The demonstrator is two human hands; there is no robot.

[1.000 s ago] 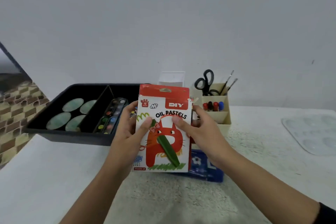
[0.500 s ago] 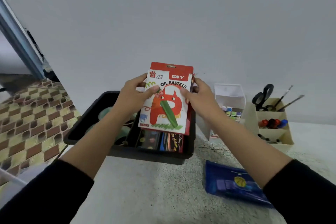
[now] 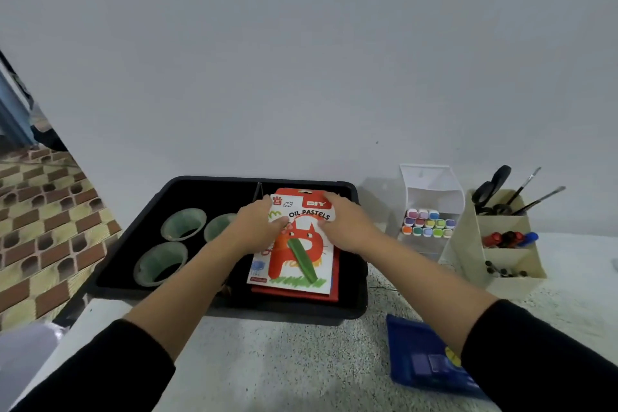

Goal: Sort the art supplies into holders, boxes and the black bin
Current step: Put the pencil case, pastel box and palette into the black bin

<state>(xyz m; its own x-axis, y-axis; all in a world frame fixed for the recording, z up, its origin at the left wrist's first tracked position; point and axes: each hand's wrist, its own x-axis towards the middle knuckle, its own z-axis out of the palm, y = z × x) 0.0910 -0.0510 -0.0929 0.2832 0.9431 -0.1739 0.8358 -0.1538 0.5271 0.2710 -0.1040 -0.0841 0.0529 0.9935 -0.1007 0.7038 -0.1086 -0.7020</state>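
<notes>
A plain grey wall [image 3: 301, 60] backs the speckled counter [image 3: 267, 361], with patterned brown-and-yellow floor [image 3: 40, 227] and perhaps a door frame [image 3: 13, 110] leftward.

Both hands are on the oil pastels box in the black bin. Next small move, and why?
Probably let go with left hand and right hand: the red-and-white cardboard oil pastels box rests on a red box in the right compartment of the black plastic bin.
</notes>
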